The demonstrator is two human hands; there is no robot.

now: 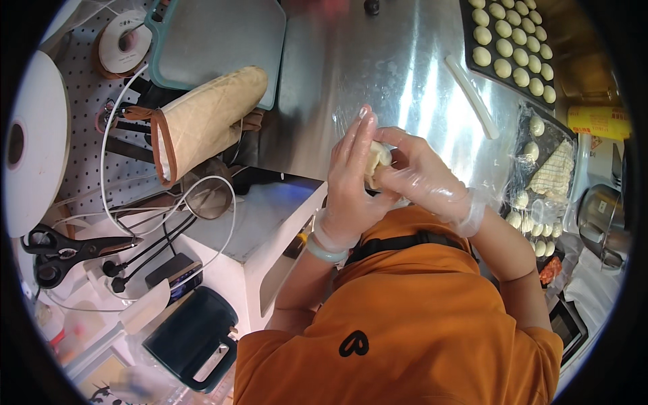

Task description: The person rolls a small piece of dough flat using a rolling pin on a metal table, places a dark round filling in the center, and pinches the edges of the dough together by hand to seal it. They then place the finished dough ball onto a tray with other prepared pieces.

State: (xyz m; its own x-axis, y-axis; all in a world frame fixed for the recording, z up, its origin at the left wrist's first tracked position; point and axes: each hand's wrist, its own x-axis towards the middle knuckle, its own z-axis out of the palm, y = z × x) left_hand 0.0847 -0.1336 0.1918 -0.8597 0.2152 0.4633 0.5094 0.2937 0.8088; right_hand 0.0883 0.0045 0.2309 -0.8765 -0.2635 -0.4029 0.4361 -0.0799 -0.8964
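Just off centre toward two o'clock, a pale dough piece (376, 162) is grasped between both gloved hands: the left hand (347, 162), fingers extended, supports one side; the right hand (428, 165) curls round the other. Its underside is hidden. Risks, as judged: an over-firm pinch could tear the soft dough; loose film at the right cuff could catch in it; slick gloves could let it fall. The metal worktop (310, 88), stretching from twelve to two o'clock, is shiny and smeared, and carries a white plastic strip (470, 94). Beyond the strip, a dark tray (492, 55) holds rows of dough balls; toward three o'clock, more lie near clear film. At ten o'clock, an oven mitt (212, 118) lies before perforated panelling (84, 74); near nine, black-handled scissors (77, 250) sit among loose cables, a snagging hazard.
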